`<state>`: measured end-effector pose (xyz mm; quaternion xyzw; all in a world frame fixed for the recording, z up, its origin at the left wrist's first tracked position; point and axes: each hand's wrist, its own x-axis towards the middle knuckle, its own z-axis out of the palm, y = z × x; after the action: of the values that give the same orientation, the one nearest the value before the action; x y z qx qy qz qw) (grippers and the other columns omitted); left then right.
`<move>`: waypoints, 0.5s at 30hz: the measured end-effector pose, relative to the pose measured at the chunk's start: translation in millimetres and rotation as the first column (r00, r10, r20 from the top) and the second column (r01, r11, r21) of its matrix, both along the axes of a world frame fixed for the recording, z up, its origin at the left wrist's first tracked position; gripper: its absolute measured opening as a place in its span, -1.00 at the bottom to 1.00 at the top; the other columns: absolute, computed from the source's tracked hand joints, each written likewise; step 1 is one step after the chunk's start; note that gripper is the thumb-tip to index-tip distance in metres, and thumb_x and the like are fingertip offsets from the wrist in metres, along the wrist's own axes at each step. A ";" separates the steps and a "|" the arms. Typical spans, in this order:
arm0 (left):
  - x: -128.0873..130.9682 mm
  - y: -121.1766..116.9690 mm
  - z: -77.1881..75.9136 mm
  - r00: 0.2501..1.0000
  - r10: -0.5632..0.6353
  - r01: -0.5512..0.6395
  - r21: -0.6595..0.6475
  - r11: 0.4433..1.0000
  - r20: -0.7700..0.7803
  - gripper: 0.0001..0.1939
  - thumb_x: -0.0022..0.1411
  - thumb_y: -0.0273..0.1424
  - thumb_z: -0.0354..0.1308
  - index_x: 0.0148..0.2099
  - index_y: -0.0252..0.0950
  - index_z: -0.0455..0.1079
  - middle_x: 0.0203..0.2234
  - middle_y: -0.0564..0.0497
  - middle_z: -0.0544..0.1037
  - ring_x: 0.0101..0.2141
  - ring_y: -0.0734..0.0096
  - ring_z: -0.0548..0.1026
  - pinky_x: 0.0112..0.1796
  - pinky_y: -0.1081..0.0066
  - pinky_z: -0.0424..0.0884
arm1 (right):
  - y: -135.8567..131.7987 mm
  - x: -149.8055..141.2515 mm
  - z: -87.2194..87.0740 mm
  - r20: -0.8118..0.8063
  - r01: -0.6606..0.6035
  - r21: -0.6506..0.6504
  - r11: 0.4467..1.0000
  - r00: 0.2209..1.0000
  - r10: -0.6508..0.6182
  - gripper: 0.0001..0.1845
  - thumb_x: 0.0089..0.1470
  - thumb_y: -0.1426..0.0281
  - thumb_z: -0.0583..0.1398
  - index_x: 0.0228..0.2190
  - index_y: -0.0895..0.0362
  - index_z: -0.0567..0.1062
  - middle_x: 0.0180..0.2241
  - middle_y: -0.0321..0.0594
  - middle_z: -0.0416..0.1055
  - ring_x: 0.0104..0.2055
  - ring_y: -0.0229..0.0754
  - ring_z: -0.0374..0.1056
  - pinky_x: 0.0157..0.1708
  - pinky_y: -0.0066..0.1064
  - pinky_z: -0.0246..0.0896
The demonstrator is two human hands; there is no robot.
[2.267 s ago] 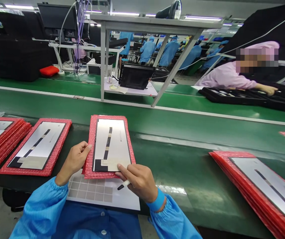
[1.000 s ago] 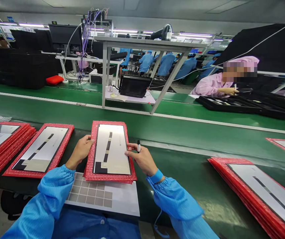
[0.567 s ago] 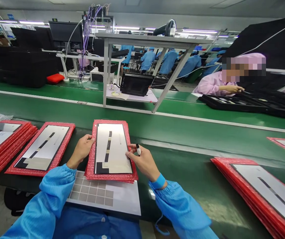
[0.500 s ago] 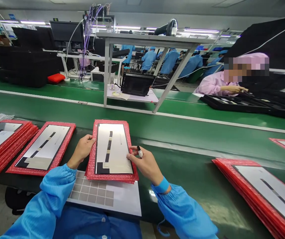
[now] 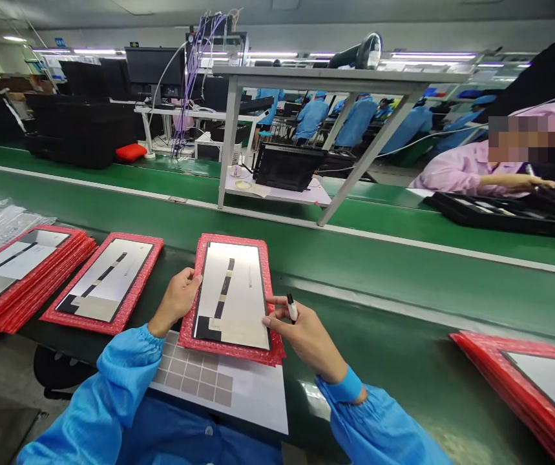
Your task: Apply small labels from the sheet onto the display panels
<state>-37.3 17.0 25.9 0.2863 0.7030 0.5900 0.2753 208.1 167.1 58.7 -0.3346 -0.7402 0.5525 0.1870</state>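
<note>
A display panel point(image 5: 245, 290) with a pale back and a dark ribbon strip lies on red bubble wrap point(image 5: 275, 332) in front of me. My left hand point(image 5: 180, 298) grips the wrap's left edge, its thumb on top. At the right edge, my right hand point(image 5: 310, 332) touches the panel with thumb and fingertip. Tucked among that hand's fingers is a black-and-white marker pen point(image 5: 292, 309), cap end up. Under the near part of the wrap is a white sheet point(image 5: 258, 397) printed with grey squares, partly covered.
Left of me rest another panel on red wrap point(image 5: 107, 278) and a taller stack point(image 5: 30, 278). More wrapped panels point(image 5: 514, 381) are stacked at right. Beyond the green bench stands a metal-legged shelf point(image 5: 229, 142). A co-worker in pink point(image 5: 461, 165) sits across at right.
My view has turned a little left, so everything sits further right in the picture. Both hands keep their places on the wrapped panel. The co-worker's hand has shifted.
</note>
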 end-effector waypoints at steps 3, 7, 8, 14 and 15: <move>-1.3 -0.8 -2.2 0.999 -0.010 0.010 -0.003 1.000 0.031 -0.62 0.21 -0.01 0.26 -0.25 -0.24 0.45 -0.53 0.06 0.60 -0.51 0.30 0.55 -0.49 0.42 0.37 | -2.7 1.9 0.6 0.045 0.014 0.115 0.993 0.999 -0.019 -0.66 -0.06 0.16 0.37 -0.30 0.13 0.59 -0.45 -0.20 0.56 -0.34 0.00 0.46 -0.26 -0.21 0.30; -0.6 -0.2 -1.2 0.997 -0.031 0.032 -0.004 0.999 0.072 -0.60 0.17 -0.01 0.31 -0.28 -0.26 0.44 -0.51 0.04 0.60 -0.50 0.29 0.54 -0.47 0.41 0.38 | -5.1 9.7 4.7 0.063 0.073 0.236 0.969 0.994 -0.090 -0.58 -0.02 0.06 0.35 -0.26 0.13 0.64 -0.44 -0.20 0.57 -0.40 -0.04 0.44 -0.35 -0.26 0.29; -0.3 0.4 0.2 0.996 -0.037 0.037 0.002 0.999 0.077 -0.61 0.15 -0.02 0.32 -0.28 -0.27 0.45 -0.50 0.04 0.60 -0.48 0.29 0.55 -0.46 0.41 0.39 | -4.9 12.8 5.1 0.056 0.097 0.251 0.963 0.992 -0.115 -0.55 -0.01 0.02 0.34 -0.25 0.13 0.65 -0.44 -0.18 0.57 -0.41 -0.04 0.44 -0.37 -0.27 0.30; -5.3 3.3 11.2 0.998 -0.016 0.013 0.039 0.999 0.067 -0.63 0.13 -0.08 0.38 -0.32 -0.29 0.47 -0.44 0.06 0.57 -0.42 0.38 0.48 -0.42 0.46 0.33 | 12.3 43.1 -12.8 0.013 0.342 0.324 0.882 0.931 -0.366 -0.51 -0.02 -0.04 0.33 -0.26 0.10 0.71 -0.35 -0.07 0.65 -0.35 0.04 0.53 -0.39 -0.29 0.37; -6.8 3.3 11.9 0.997 -0.010 0.006 0.048 0.999 0.077 -0.63 0.14 -0.07 0.37 -0.30 -0.29 0.47 -0.43 0.05 0.58 -0.41 0.38 0.49 -0.41 0.46 0.35 | 17.6 50.6 -20.2 0.010 0.382 0.348 0.856 0.912 -0.411 -0.50 -0.02 -0.06 0.33 -0.26 0.09 0.71 -0.37 -0.06 0.64 -0.37 0.05 0.52 -0.42 -0.28 0.37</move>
<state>-44.1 20.4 37.8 0.2725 0.6764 0.6160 0.2978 258.7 184.6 38.5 -0.4655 -0.7461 0.3521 0.3204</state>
